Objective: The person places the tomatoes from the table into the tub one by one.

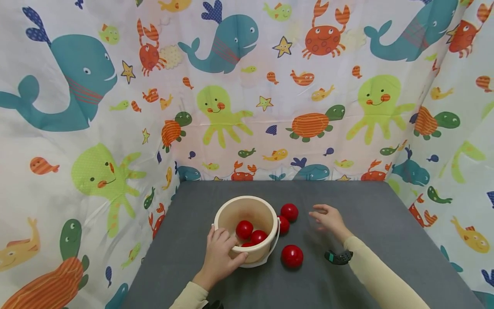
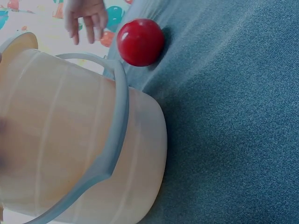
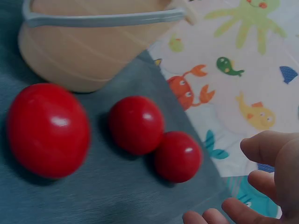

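Left hand [image 1: 221,256] grips the bucket [image 2: 70,121], standing mouth up, nearer the tabletop's [image 1: 355,199] left edge; right hand [image 1: 329,220], half spread, seems empty.

One bucket [image 1: 247,209] has three red balls [image 1: 245,229] visible inside and three other red balls [image 1: 292,256] beside it.

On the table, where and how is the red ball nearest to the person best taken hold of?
Probably around its widest part, with the right hand approaching from above and the right: this red ball is round and lies apart from the other balls, while the bucket stands on its left.
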`<move>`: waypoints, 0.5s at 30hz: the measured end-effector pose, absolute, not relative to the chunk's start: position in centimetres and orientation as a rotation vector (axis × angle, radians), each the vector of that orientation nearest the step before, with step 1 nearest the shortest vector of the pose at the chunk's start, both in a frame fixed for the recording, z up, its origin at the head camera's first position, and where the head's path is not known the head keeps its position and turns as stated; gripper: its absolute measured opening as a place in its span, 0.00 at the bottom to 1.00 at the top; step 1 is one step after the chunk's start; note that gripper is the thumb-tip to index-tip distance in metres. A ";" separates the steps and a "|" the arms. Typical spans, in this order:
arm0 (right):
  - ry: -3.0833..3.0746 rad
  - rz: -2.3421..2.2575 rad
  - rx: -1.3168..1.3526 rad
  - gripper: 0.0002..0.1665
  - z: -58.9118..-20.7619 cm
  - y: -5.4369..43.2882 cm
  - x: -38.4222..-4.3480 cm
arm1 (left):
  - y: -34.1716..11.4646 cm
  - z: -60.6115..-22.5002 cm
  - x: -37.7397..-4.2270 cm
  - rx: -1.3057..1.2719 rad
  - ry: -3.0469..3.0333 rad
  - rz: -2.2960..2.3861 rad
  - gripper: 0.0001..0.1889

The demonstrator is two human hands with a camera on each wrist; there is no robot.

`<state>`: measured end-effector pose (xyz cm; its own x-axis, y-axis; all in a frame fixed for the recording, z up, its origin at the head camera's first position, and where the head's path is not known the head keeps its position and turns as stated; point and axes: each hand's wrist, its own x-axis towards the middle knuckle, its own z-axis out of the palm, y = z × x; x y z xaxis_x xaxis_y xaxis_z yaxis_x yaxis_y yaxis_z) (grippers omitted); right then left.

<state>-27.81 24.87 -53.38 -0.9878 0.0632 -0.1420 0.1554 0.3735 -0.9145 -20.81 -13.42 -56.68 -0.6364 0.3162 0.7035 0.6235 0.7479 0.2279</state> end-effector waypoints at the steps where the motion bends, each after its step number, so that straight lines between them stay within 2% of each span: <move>1: 2.526 -1.696 0.205 0.32 -53.8 24.9 -27.6 | -13.4 -56.6 -20.8 -0.704 -2.287 -0.614 0.12; 15: 2.376 -1.664 0.188 0.31 -57.8 21.8 -24.6 | -13.1 -55.9 -20.8 -0.706 -2.308 -0.648 0.12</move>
